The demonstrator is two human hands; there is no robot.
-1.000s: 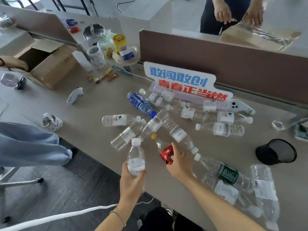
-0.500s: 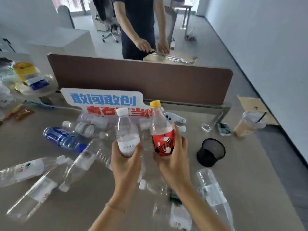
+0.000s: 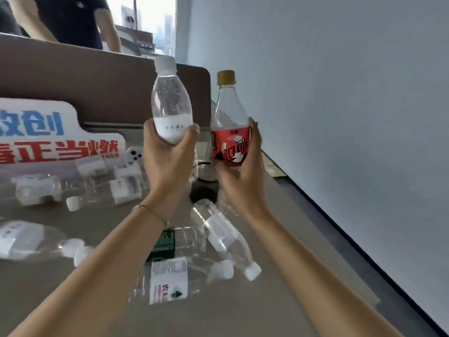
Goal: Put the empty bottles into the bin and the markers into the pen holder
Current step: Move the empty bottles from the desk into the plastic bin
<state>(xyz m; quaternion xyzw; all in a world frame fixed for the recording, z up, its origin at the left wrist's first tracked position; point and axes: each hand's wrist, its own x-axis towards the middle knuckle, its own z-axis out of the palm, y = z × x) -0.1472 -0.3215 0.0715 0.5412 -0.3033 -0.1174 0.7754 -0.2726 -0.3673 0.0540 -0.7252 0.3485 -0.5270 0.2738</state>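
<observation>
The white-capped water bottle (image 3: 171, 103) stands upright in the air, gripped round its lower half by the left hand (image 3: 165, 161), and just beside it at three o'clock the red-labelled soda bottle (image 3: 229, 122) with a yellow cap is held upright by the right hand (image 3: 243, 181), fingers wrapped round its label. Both bottles are raised above the grey table (image 3: 279, 300), near its far right corner, and both look empty. As I judge it, the task is at an early stage: two bottles are lifted but not binned, and many clear bottles lie on the table, among them a green-labelled bottle (image 3: 175, 242) at six o'clock from the hands and a clear one (image 3: 226, 237) beside it. At nine o'clock stands a sign with blue and red characters (image 3: 48, 132) before the brown desk divider (image 3: 85, 76). A black mesh holder (image 3: 204, 193) shows partly between the forearms. No bin or markers are visible, and motion blur smears the left-hand bottles.
</observation>
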